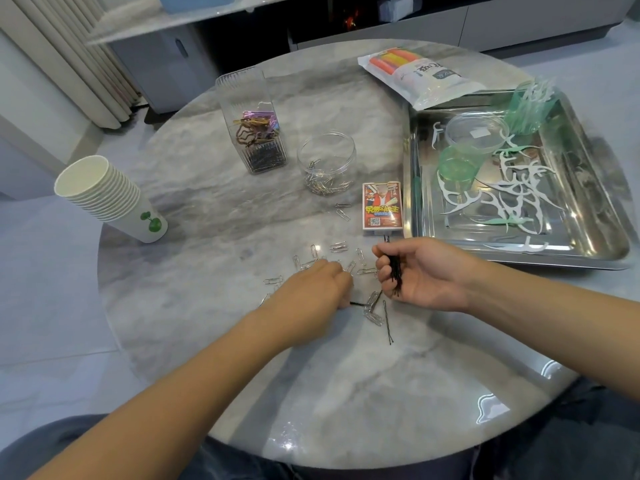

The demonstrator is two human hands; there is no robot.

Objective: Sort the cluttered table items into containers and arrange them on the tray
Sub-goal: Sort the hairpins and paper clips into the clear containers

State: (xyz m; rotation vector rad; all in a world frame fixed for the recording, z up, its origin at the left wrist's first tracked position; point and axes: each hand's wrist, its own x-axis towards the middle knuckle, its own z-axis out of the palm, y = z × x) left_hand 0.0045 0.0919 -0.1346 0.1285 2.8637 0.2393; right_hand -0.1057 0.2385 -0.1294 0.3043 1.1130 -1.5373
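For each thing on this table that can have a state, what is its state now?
Right hand: holds a bundle of black hairpins.
Left hand: pinches one hairpin on the table.
Round jar: open, few paper clips inside.
Ribbed container: upright, open, partly filled.
Paper cups: stacked, leaning.
Tray: floss picks scattered inside.

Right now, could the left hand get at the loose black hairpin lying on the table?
Probably yes. The hairpin lies in the open just right of the left hand, with only paper clips beside it. But the left hand already seems to pinch another black pin, so it may need to pass that on first.
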